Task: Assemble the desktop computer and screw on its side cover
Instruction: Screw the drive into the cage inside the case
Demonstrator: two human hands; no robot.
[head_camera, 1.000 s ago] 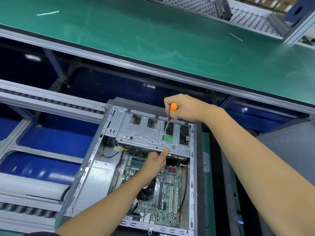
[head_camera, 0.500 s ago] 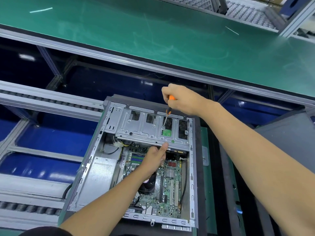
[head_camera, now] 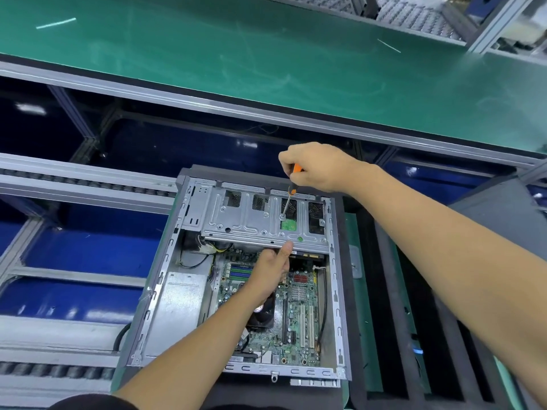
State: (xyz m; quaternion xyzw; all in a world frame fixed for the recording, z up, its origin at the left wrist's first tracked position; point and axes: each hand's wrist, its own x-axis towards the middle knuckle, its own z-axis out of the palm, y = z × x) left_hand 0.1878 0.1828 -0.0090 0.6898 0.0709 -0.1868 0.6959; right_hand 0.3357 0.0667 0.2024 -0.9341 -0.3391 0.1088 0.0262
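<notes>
Right hand (head_camera: 318,167) holds screwdriver (head_camera: 289,194) steeply, tip down-left on drive cage (head_camera: 251,223).

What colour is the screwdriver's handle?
Orange with a black band, gripped by the right hand; the screwdriver shows in the head view.

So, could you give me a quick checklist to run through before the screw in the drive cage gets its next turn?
1. Screwdriver gripped firmly by the right hand: ok.
2. Driver tip seated on the screw in the drive cage: looks ok, but the engagement is too small to confirm.
3. Left hand steadying the cage's near edge with its fingers: ok.
4. Left hand well apart from the driver tip: ok.
5. Cables beside the cage not pinched under it: cannot tell, partly hidden.
6. Computer case lying flat, open side up: ok.
</notes>
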